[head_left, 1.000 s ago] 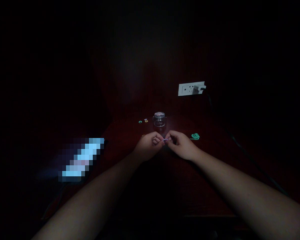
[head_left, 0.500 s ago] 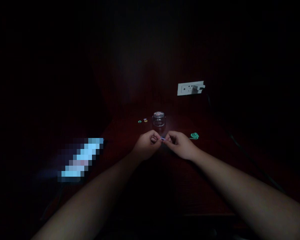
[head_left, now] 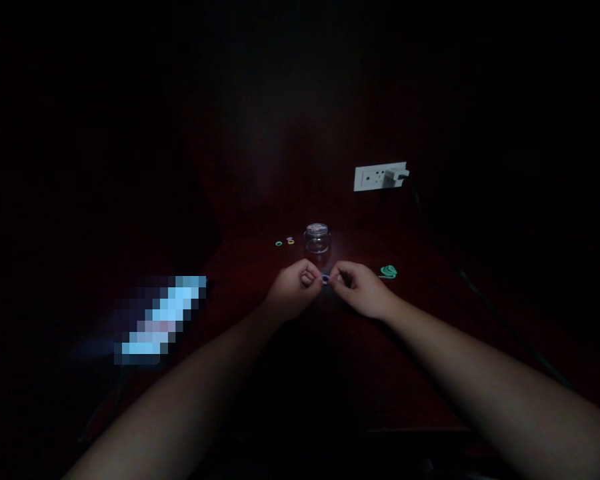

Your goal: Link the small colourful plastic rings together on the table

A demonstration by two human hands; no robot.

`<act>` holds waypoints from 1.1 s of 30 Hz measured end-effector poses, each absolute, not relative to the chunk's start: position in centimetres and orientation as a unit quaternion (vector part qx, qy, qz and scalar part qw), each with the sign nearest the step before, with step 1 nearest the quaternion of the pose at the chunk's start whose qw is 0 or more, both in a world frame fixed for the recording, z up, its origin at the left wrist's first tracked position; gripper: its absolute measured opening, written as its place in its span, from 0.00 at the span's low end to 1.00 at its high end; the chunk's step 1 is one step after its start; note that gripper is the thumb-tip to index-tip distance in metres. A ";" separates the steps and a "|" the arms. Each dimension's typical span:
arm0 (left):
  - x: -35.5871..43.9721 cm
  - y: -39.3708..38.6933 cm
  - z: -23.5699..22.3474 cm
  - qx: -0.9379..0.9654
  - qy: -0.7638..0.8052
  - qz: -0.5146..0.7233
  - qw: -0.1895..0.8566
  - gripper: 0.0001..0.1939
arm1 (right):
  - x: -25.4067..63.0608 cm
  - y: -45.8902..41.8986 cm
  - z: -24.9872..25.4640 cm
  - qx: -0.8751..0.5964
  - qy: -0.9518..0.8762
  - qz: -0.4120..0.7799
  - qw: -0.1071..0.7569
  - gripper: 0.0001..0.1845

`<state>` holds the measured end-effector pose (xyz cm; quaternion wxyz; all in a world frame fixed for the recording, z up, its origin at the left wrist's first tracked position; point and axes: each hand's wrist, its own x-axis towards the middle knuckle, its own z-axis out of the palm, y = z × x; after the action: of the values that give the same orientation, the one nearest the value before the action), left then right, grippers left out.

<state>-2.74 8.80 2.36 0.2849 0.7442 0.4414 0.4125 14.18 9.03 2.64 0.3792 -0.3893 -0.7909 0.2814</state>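
Observation:
Between my two hands a small purple hair tie (head_left: 325, 275) is held by its sides, its round opening showing. My left hand (head_left: 296, 288) is closed and pinches the left side with thumb and forefinger. Opposite it, my right hand (head_left: 357, 287) pinches the right side in the same way. Just behind the hands stands a clear jar (head_left: 317, 241) with its lid on. A green ring-shaped band (head_left: 279, 244) and a yellow one (head_left: 291, 242) lie left of the jar, with a pale purple piece (head_left: 290, 238) beside the yellow band.
Right of my right hand lies a bunched green cord-like thing (head_left: 388, 272). A lit, blurred screen (head_left: 165, 317) is at the left of the dark red table (head_left: 330, 367). A wall socket (head_left: 380, 177) holds a plug, and a cable (head_left: 510, 327) runs down the right.
The purple hair tie has turned or been spread, so its ring opening now shows; before, it looked like a narrow strip. Both hands have stayed in nearly the same place.

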 end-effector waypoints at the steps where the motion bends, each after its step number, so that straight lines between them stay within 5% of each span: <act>1: -2.7 8.8 2.4 0.743 0.442 0.412 0.286 0.06 | 14.2 9.0 2.7 -0.387 -0.790 0.286 0.381 0.05; 33: -2.7 8.7 2.2 0.757 0.430 0.383 0.309 0.09 | 14.1 9.0 2.7 -0.389 -0.787 0.284 0.387 0.04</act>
<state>-2.74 8.71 2.16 0.3088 0.7569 0.4299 0.3833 14.13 8.96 2.68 0.3870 -0.3885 -0.7867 0.2836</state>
